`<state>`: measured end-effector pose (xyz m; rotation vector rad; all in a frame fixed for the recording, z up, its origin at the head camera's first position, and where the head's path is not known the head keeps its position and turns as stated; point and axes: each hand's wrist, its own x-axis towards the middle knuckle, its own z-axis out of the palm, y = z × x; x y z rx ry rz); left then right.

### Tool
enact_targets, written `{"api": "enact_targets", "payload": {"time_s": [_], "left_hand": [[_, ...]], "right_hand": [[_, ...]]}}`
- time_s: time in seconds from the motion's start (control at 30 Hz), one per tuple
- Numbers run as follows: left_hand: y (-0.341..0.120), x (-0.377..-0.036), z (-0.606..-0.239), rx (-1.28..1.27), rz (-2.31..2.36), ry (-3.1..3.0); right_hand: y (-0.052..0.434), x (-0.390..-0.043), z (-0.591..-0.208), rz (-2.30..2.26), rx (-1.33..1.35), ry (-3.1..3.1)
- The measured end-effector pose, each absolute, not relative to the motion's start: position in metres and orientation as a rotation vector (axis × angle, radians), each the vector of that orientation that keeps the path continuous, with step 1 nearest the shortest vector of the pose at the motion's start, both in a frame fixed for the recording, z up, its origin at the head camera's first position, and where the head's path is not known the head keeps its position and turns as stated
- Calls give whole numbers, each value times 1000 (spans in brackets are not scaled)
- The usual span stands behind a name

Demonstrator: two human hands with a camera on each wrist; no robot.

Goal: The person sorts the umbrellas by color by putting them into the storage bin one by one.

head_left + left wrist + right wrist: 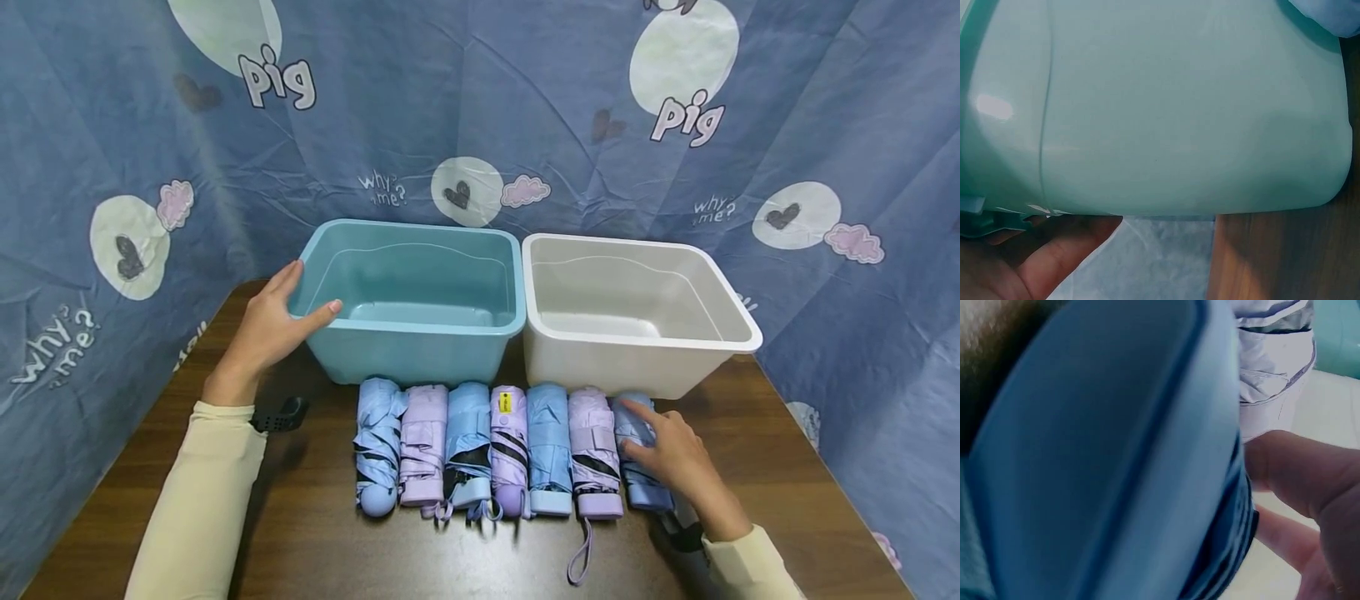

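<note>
Several folded umbrellas lie side by side in a row, alternating blue and lilac. My right hand [671, 458] is over the rightmost blue umbrella [648, 493], thumb and forefinger spread apart across it. That umbrella's broad, smooth handle end [1104, 450] fills much of the right wrist view, with the thumb [1297, 469] at its edge; the other fingers are partly hidden. To the left, my left hand [273, 325] rests on the near left corner of a teal bin [408, 354], its thumb across the rim and its fingers along the side.
A white bin [607, 367] stands right of the teal one, their rims nearly touching. Both sit behind the umbrellas on a brown wooden table [420, 567]. A lilac wrist loop [580, 554] trails toward the front. Blue printed cloth [465, 108] hangs behind the table.
</note>
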<state>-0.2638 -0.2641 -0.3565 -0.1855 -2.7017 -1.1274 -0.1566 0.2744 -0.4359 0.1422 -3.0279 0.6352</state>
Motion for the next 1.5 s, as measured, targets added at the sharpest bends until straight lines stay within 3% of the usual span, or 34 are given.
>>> {"api": "enact_targets", "payload": {"time_s": [0.43,1.0,1.23,1.5], "left_hand": [[-264,-264,-358,-202,-1139,-2711],[-266,-265,-358,-224,-1103,-2702],[-265,-263,-356,-213,-1109,-2736],[-267,-263,-353,-191,-1075,-2792]], "right_hand": [[282,-139,-418,730,62,-2927],[250,-106,-348,923,291,-2751],[223,-119,-312,1061,428,-2702],[186,-158,-279,1323,478,-2716]]}}
